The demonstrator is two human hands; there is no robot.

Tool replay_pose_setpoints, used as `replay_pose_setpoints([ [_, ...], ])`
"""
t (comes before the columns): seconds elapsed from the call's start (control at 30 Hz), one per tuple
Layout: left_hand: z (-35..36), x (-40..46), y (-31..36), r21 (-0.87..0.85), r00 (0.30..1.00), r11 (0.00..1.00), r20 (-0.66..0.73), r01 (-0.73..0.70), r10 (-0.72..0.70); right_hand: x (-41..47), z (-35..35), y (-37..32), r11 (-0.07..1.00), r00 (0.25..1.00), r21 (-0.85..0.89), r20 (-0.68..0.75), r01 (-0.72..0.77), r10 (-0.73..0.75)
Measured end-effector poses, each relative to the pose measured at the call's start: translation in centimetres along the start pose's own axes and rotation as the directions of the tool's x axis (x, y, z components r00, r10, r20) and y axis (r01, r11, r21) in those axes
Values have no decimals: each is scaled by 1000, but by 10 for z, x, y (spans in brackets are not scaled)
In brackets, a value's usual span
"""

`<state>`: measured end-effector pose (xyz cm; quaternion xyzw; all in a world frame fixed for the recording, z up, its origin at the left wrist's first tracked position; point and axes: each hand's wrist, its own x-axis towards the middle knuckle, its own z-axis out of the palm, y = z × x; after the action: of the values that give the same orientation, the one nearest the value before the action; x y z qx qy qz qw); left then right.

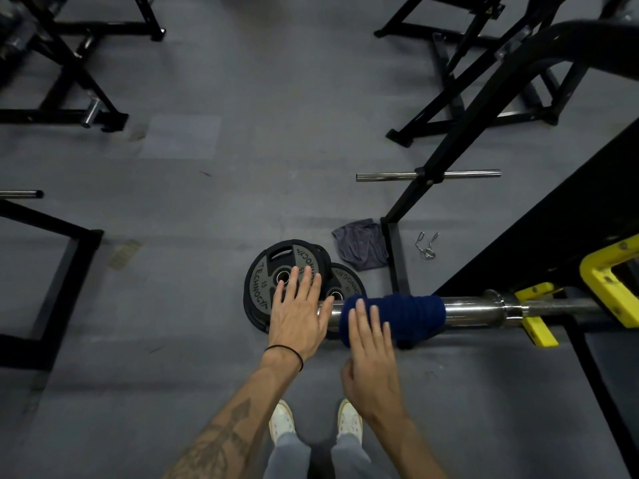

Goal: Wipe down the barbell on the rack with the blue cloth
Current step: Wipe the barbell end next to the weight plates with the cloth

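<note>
Grey rubber floor [214, 202] holds weight plates [262, 281], black rack frames [449, 133].

The blue cloth [394, 318] is wrapped round the barbell [473, 311], so the metal under it is hidden. The bar's end on the left sits behind the left hand [299, 312]. On the right the bar is cut off by the pic's edge. The right hand [371, 354] covers part of the cloth & its thumb is blurry. The top weight plate [273, 271] is partly behind the left hand; the letters on it are cut short. The second plate [347, 280] is mostly hidden. The grey rag [359, 243] tucks behind a rack leg [397, 257] on one side. The spring clip [428, 244] is too small to see well. Both arms run off the bottom.
</note>
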<state>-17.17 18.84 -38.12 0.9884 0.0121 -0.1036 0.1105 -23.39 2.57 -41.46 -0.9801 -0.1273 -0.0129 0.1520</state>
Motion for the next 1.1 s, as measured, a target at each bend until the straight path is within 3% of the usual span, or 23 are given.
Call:
replay_pose_setpoints([
  [0.07, 0, 0, 0, 4, 1000, 1000, 6, -3, 3, -1, -6, 20, 996, 998, -69, 16, 64, -63],
  [0.17, -1, 1, 2, -4, 1000, 1000, -15, 8, -8, -2, -15, 36, 977, 976, -3, -63, -211, 211],
  [0.23, 0, 2, 1, 7, 1000, 1000, -4, 8, -8, 0, -9, 16, 957, 955, 54, -72, -283, 287],
  [0.37, 0, 8, -4, 1, 1000, 1000, 5, -13, 13, -1, -4, 7, 999, 999, -20, 7, 46, -46],
  [0.4, 0, 11, -4, -13, 1000, 1000, 12, -8, 8, 1, -9, 21, 997, 998, -50, 5, 57, -57],
  [0.53, -6, 25, -5, -59, 999, 998, 33, 15, -13, 5, -21, 46, 969, 966, 21, -70, -247, 248],
  [0.6, -7, 23, -4, -28, 1000, 1000, 12, 2, -1, 5, -12, 24, 982, 982, 57, -33, -182, 184],
  [0.7, -2, 11, 6, -8, 998, 998, -19, -56, 56, 2, -6, 21, 994, 993, -25, -33, 109, -110],
  [0.77, 4, 4, 16, -3, 998, 998, -22, -65, 65, 1, -9, 41, 998, 997, -60, -60, 36, -40],
  [0.87, 8, 0, 23, 22, 998, 999, -49, -39, 40, 1, -12, 28, 968, 966, 52, -75, -246, 249],
  [0.93, 9, 0, 23, 26, 998, 999, -56, -41, 42, 0, -3, 7, 986, 988, 84, -29, -146, 149],
  [1.0, 8, 1, 21, 26, 996, 998, -68, -55, 57, -2, -1, 11, 998, 998, 6, -13, 68, -68],
  [1.03, 8, 2, 21, 25, 996, 998, -67, -63, 64, 0, -4, 22, 994, 995, -43, -11, 100, -100],
  [1.1, 8, 3, 21, 31, 995, 997, -70, -72, 74, -1, -10, 42, 999, 999, -34, -40, -36, 35],
])
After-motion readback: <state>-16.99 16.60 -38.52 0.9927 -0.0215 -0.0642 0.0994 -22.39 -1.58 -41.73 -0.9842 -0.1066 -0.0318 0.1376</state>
